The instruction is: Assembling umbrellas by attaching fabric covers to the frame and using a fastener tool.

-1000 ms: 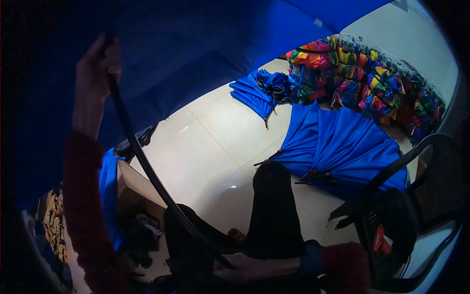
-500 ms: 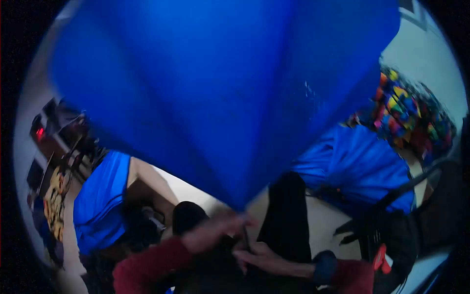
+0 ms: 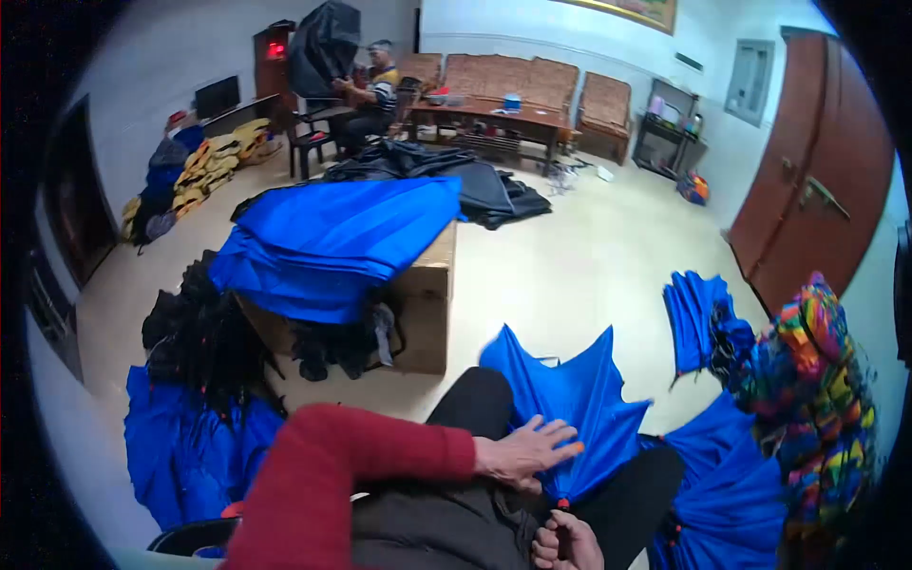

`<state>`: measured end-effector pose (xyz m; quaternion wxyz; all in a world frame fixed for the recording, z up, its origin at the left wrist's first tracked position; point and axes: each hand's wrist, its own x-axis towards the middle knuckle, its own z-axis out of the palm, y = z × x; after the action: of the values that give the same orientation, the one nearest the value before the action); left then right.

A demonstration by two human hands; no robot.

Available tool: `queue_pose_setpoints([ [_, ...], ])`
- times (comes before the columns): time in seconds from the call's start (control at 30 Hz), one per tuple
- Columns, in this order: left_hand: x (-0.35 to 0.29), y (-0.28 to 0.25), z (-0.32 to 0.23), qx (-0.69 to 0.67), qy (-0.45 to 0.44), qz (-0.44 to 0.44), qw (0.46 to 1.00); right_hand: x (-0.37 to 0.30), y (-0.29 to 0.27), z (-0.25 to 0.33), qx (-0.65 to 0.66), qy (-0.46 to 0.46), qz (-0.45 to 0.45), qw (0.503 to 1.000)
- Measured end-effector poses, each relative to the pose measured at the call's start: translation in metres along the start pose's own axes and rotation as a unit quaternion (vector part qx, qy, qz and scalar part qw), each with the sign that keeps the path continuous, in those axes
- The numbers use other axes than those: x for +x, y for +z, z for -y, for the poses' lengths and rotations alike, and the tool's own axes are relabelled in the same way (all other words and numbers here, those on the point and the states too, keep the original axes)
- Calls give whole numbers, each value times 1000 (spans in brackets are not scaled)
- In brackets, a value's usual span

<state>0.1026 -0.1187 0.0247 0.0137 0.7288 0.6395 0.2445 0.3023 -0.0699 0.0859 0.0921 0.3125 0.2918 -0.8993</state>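
Note:
A blue umbrella (image 3: 567, 408), partly folded, extends away from me between my knees, its canopy edge points spread at the far end. My left hand (image 3: 527, 451) lies over the canopy with fingers stretched and apart. A small orange patch shows at one of its fingertips. Close to my lap, my right hand (image 3: 567, 543) is closed around the near end of the umbrella, just below a red-orange piece (image 3: 563, 504). What lies inside that fist is mostly hidden.
Blue umbrellas lie on a cardboard box (image 3: 427, 313) ahead left. More blue umbrellas (image 3: 727, 475) lie right, beside a multicoloured pile (image 3: 817, 399). Black and blue bundles (image 3: 204, 446) sit left. Beyond, a seated person (image 3: 370, 95) holds a black umbrella near a wooden table (image 3: 494, 116).
The blue umbrella, spread wide and filling the view before, is now lower and partly folded. My left hand has moved from the shaft onto the canopy; my right hand still grips the near end.

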Motion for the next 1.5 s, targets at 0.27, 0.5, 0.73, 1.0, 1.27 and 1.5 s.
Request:
queue_pose_setpoints([
  [0.27, 42, 21, 26, -44, 110, -28, 993, -17, 26, 43, -2, -52, 29, 998],
  [0.5, 74, -117, -11, -380, -39, -255, 888, -27, 14, 71, -448, -562, -187, 670],
  [0.73, 19, -231, 4, -540, -123, -472, 686, 22, -21, 90, -592, -517, -162, 597],
  [1.0, -91, -210, 117, -488, -247, -609, 574, 99, -49, 83, -783, -226, 40, 579],
  [1.27, -88, -189, 155, -566, -237, -535, 581, 120, -68, 50, -491, -233, 43, 839],
  [1.5, -24, -89, 137, -372, -431, -268, 777, 81, -81, 77, -306, -319, -126, 888],
])
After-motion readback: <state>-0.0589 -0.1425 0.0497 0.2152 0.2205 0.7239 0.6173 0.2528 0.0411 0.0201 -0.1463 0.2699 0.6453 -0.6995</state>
